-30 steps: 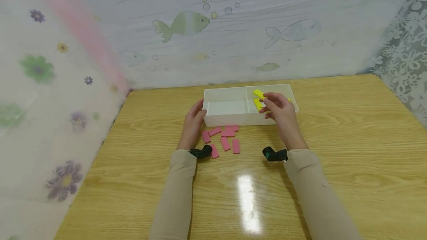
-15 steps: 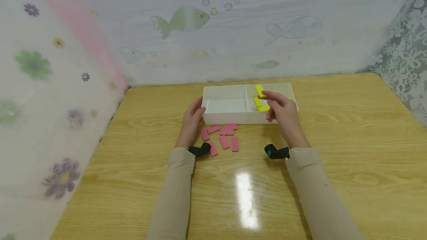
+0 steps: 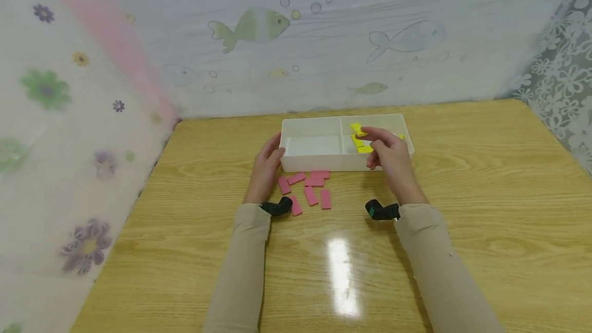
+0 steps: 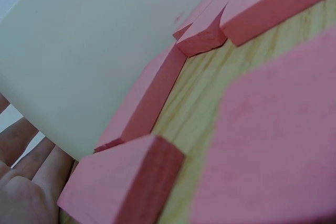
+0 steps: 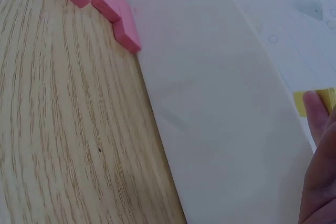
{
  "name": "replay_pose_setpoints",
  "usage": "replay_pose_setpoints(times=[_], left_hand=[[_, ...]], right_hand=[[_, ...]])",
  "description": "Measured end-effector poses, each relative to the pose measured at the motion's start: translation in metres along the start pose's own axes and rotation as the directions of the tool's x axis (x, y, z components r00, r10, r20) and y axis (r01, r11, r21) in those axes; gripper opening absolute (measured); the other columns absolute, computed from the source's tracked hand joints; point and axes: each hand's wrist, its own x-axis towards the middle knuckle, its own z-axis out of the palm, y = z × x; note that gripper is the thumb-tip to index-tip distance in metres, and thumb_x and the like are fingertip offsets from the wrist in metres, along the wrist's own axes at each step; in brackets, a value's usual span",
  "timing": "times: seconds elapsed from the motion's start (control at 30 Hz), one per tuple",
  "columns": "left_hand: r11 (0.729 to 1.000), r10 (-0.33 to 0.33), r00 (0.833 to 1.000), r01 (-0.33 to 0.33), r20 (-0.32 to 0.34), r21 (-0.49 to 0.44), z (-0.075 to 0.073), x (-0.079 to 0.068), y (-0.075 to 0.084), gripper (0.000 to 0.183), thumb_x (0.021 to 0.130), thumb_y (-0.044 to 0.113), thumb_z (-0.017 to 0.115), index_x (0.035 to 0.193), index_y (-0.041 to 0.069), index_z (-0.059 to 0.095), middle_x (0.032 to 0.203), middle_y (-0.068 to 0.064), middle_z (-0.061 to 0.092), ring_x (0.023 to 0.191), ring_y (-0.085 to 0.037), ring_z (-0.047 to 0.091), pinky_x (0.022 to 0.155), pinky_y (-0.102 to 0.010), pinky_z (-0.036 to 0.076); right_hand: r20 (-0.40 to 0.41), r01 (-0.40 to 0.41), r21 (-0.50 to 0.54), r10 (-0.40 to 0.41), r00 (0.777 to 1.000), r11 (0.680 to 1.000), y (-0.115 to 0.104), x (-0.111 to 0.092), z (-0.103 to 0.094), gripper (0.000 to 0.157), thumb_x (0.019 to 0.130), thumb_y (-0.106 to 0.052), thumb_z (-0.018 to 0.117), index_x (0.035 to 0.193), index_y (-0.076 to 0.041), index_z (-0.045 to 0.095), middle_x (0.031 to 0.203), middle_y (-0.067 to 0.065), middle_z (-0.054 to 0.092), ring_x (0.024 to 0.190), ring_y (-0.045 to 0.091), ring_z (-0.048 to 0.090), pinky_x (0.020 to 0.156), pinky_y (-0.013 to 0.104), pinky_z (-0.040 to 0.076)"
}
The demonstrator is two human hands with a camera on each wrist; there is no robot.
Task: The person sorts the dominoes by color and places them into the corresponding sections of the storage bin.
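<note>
A white two-compartment plastic box (image 3: 319,162) stands near the back of the table. My left hand (image 3: 263,171) holds its left end, thumb at the front corner and fingers along the end wall. Over the right compartment, my right hand (image 3: 392,161) pinches a yellow block (image 3: 357,128) at its fingertips; the right wrist view shows a finger against this yellow block (image 5: 300,103). More yellow blocks (image 3: 365,149) lie in that compartment, partly hidden by the hand. Several pink blocks (image 3: 311,196) lie in front of the box, some close to its front wall in the left wrist view.
The box's left compartment (image 3: 314,144) shows a bare floor. A divider (image 3: 342,136) separates it from the right one. The wood-grain table (image 3: 185,251) meets a patterned wall covering (image 3: 185,86) behind and at the left.
The yellow block in my right hand has been raised and tilted, then lowered slightly again over the right compartment. My left hand stays at the box's left end, and the pink blocks keep their places.
</note>
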Motion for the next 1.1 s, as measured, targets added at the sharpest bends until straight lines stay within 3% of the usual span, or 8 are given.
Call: replay_pose_setpoints(times=[0.17,0.6,1.1], left_hand=[[1.0,0.0,1.0,0.0,0.006,0.022,0.002,-0.003,0.0077,0.052,0.092,0.026,0.049,0.138,0.01,0.034,0.141,-0.009,0.032,0.128,-0.023,0.03,0.1,-0.037,0.029],[1.0,-0.002,1.0,0.002,0.01,0.021,0.0017,-0.0031,0.0076,0.05,0.092,0.024,0.047,0.138,0.011,0.034,0.141,-0.008,0.032,0.129,-0.023,0.028,0.1,-0.037,0.029],[1.0,0.0,1.0,0.0,0.006,0.02,0.0016,-0.0018,0.0053,0.048,0.092,0.024,0.047,0.137,0.012,0.035,0.14,-0.008,0.034,0.128,-0.023,0.029,0.1,-0.037,0.029]], right_hand=[[0.017,0.007,0.001,-0.007,1.0,1.0,-0.0011,-0.0001,0.0004,0.033,0.091,-0.005,0.038,0.117,-0.01,0.057,0.114,0.016,0.056,0.048,0.016,0.05,0.049,0.023,0.047],[0.063,0.031,-0.053,-0.028,0.998,0.998,0.0002,-0.0008,-0.0007,0.03,0.093,-0.006,0.038,0.116,-0.009,0.057,0.113,0.011,0.057,0.053,0.021,0.054,0.052,0.026,0.049],[0.049,0.013,-0.064,-0.01,0.999,0.998,-0.0034,-0.002,-0.005,0.024,0.094,-0.014,0.04,0.107,-0.005,0.059,0.106,0.01,0.058,0.055,0.021,0.055,0.054,0.027,0.049]])
